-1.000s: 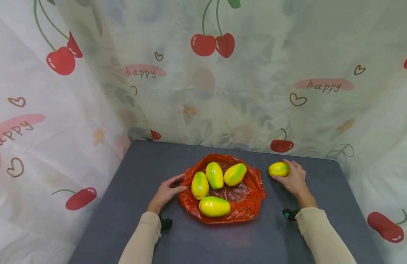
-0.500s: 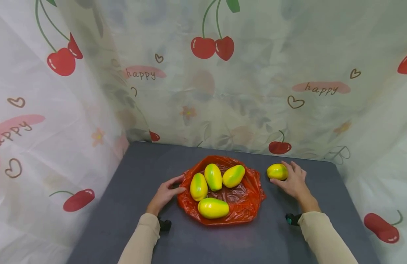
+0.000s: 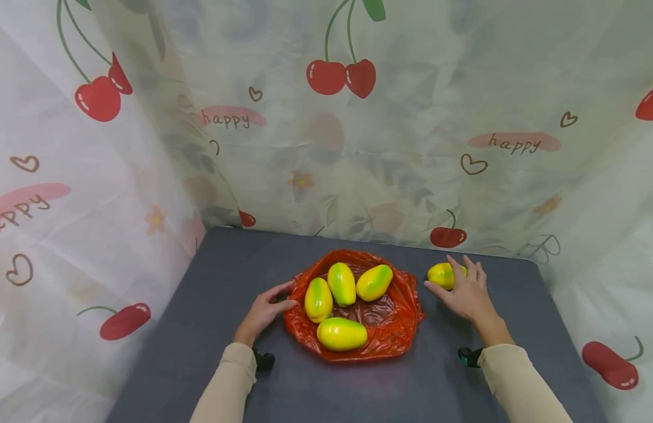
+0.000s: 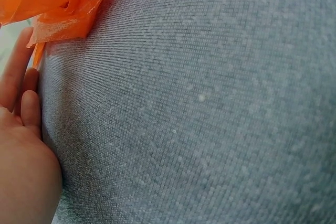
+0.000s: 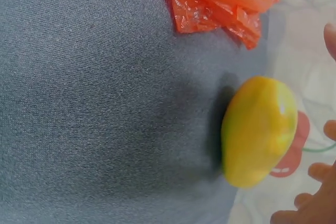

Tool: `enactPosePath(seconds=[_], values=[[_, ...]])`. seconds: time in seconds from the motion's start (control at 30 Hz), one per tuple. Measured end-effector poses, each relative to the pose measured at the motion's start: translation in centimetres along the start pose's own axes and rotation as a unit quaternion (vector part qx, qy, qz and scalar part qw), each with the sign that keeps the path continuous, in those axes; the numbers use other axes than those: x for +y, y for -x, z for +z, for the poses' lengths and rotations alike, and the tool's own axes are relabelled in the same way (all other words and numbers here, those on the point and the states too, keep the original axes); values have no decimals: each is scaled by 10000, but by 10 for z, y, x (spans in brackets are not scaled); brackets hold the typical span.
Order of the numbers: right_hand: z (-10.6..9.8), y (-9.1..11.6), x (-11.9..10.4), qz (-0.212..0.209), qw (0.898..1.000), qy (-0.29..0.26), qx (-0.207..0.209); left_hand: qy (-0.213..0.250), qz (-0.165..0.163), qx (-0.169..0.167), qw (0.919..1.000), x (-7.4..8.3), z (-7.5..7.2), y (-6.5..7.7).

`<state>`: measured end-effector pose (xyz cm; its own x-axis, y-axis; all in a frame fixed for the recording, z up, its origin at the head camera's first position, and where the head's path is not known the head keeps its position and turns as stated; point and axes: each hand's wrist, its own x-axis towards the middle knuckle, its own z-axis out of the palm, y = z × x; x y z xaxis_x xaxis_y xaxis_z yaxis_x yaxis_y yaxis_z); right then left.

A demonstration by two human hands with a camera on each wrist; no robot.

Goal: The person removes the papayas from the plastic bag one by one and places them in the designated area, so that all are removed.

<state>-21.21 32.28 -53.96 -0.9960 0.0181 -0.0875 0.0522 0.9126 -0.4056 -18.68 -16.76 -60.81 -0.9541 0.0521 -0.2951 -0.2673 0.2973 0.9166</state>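
A red plastic bag lies spread wide on the table with several glossy yellow-green fruits, oblong like papayas or mangoes, on it. My left hand touches the bag's left edge with its fingers straight; in the left wrist view, the fingertips reach just under the orange-looking plastic. To the right of the bag, a single fruit of the same kind rests on the table. Spread fingers of my right hand hover around it. The right wrist view shows this fruit with a gap between it and the fingers.
The dark grey table ends at the back against a pale curtain printed with cherries and "happy". More of this curtain hangs at both sides. A small dark device sits at each wrist.
My right hand held the lone fruit a second ago; its fingers have now spread and come off it. The fruit stays beside the bag. My left hand keeps its place at the bag's edge.
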Motion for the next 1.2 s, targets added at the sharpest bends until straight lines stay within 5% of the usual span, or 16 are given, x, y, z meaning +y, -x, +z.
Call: enactPosePath(seconds=[1.2], values=[[15, 8, -74, -1554, 9834, 941, 12, 117, -31, -6, 9999, 1, 0, 0]])
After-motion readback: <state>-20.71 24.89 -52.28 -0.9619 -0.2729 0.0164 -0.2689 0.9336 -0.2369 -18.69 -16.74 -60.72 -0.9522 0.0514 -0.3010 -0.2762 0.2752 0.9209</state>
